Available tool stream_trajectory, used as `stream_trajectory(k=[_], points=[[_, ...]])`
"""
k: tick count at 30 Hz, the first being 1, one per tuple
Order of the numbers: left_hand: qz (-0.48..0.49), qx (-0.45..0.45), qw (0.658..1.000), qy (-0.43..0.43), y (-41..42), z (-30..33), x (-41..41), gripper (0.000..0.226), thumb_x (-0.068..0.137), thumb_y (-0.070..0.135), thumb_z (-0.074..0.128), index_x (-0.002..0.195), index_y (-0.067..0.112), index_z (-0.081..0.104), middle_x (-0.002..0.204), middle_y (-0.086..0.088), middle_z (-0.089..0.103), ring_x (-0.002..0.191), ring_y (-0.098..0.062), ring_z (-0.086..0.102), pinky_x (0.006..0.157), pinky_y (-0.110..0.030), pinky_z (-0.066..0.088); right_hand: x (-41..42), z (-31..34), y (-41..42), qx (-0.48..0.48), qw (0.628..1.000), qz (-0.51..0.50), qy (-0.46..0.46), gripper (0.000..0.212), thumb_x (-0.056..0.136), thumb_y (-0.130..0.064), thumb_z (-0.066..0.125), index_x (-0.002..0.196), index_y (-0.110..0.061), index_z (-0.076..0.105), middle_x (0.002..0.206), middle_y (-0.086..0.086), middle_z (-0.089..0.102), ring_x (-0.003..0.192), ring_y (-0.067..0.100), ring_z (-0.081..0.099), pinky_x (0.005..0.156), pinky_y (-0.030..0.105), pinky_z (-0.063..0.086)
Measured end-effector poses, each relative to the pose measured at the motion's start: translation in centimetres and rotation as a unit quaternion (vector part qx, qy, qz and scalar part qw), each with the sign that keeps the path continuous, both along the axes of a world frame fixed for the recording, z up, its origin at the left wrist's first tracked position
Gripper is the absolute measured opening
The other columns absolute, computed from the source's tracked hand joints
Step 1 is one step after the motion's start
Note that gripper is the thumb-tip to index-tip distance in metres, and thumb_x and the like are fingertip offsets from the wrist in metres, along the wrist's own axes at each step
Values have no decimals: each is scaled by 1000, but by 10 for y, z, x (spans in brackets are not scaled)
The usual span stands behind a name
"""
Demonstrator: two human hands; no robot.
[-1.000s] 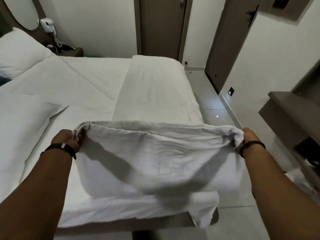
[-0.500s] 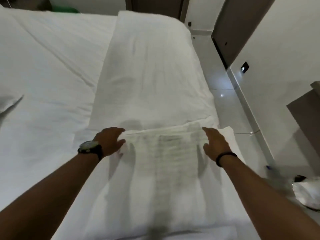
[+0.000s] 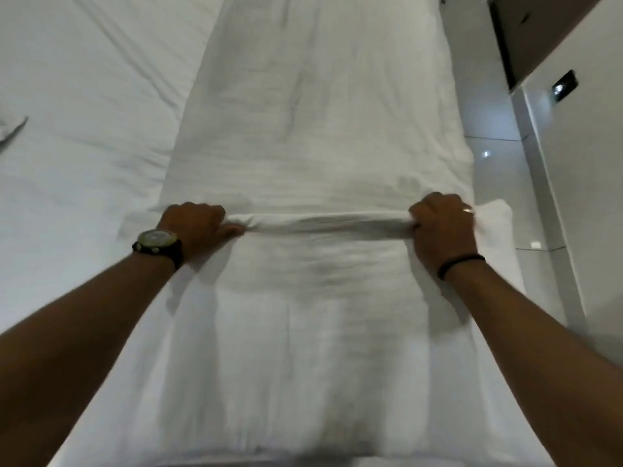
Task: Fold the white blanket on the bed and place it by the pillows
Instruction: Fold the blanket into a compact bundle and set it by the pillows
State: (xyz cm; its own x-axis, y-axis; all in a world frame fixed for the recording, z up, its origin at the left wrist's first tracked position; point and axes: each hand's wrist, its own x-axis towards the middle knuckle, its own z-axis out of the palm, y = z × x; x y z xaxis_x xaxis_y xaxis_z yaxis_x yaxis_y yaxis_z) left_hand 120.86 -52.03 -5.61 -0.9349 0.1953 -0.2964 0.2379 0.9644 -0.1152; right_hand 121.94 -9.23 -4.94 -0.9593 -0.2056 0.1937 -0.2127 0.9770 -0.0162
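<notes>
The white blanket lies as a long folded strip along the right side of the bed, running away from me. Its near part is doubled over, and the fold's thick edge stretches taut between my hands. My left hand, with a watch on the wrist, is shut on the left end of that edge. My right hand, wearing a ring and a black wrist band, is shut on the right end. A corner of blanket sticks out past my right hand. The pillows are out of view.
The white bed sheet covers the left of the bed. A tiled floor runs along the bed's right side, bounded by a white wall with a small dark plate and a dark door panel.
One second ago I held the blanket end up in the air. It then came down on the strip under flat hands. Both hands now grip the folded edge, and the view has tilted down.
</notes>
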Motion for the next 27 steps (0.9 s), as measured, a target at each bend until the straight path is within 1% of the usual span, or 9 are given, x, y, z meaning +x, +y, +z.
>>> stream_trajectory(k=[3,5,7,10,15,19,22,25,27], points=[[36,-31,998,-39,-15,-14,6,76,73,90,31,105,26,55,113,-7,60,103,-31,56,83,-40,43,-7,-24,-21,37,973,-34,-226,38,86,-36,42,121,-28,53,128,4,54,124,32,45,105,57,28],[18,-32,999,-26,-17,-22,20,84,67,96,22,98,26,58,102,-3,63,93,-26,59,81,-37,45,-3,-31,-19,76,955,-46,-282,39,85,-48,41,117,-28,53,120,3,58,118,29,49,108,56,23],[1,-29,999,-30,-14,-19,24,84,65,96,13,83,26,55,83,2,65,76,-21,60,76,-36,49,1,-23,-8,99,972,-29,-211,35,80,-50,44,94,-23,59,92,8,69,89,31,63,92,48,40],[-1,-6,1000,-16,0,-9,3,74,68,94,22,76,25,50,84,-3,66,78,-25,63,70,-35,49,-5,-9,20,112,988,-25,-101,34,76,-48,44,71,-16,57,61,13,64,60,32,62,72,41,43],[-6,2,998,59,37,5,-52,69,72,88,41,89,21,50,101,-13,64,95,-34,59,75,-39,40,-24,-10,53,129,983,-116,-56,44,92,-49,48,83,-8,61,84,21,63,84,39,56,81,51,38],[35,34,996,75,51,-3,-51,75,79,76,44,125,18,56,129,-14,58,119,-38,51,94,-47,42,-25,-27,8,-30,986,-159,-52,42,94,-46,40,111,-15,63,121,17,57,119,38,47,104,57,26],[-71,137,978,144,98,-17,-5,70,87,58,45,130,4,58,135,-23,56,126,-44,51,100,-52,42,21,-31,-78,-341,934,-107,-11,53,99,-50,30,135,-21,54,130,5,61,129,30,50,106,51,27],[-103,144,983,48,119,-53,63,69,96,59,29,147,13,41,156,-14,33,144,-36,29,114,-53,21,71,-51,-117,-143,985,-7,-101,54,98,-50,31,134,-18,56,144,13,49,137,35,40,108,59,21],[-24,94,995,13,77,-68,69,84,90,73,14,155,20,21,163,-5,11,150,-29,10,117,-54,4,76,-70,-69,-53,982,-21,-180,64,91,-58,32,138,-19,51,150,11,41,141,33,33,111,59,11]])
